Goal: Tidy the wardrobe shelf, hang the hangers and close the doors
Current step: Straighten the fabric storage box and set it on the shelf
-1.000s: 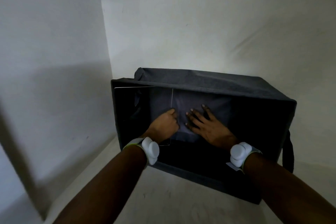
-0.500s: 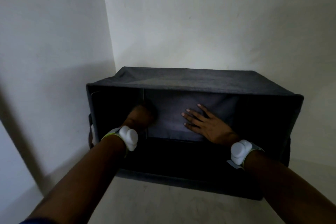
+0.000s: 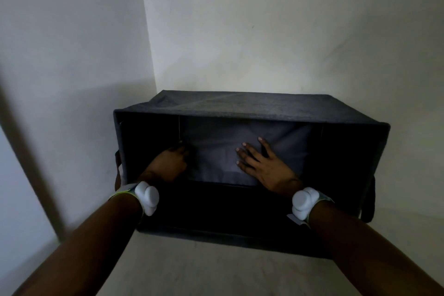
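Note:
A dark grey fabric storage box (image 3: 252, 106) lies on its side on the wardrobe shelf (image 3: 216, 269), its open mouth facing me. Both my hands are inside it. My right hand (image 3: 264, 166) lies flat with fingers spread on a grey panel (image 3: 216, 151) at the back of the box. My left hand (image 3: 168, 163) is at that panel's left edge with its fingers curled; the dark hides whether they grip anything. White bands sit on both wrists.
The shelf's left wall (image 3: 72, 79) stands close to the box. The back wall (image 3: 288, 43) is right behind it. A carrying strap (image 3: 368, 199) hangs on the box's right side and another strap (image 3: 117, 163) on its left.
The box has swung from an angled position to square with the back wall and nearer the left wall. My left hand moved left to the panel's edge; my right hand stayed flat.

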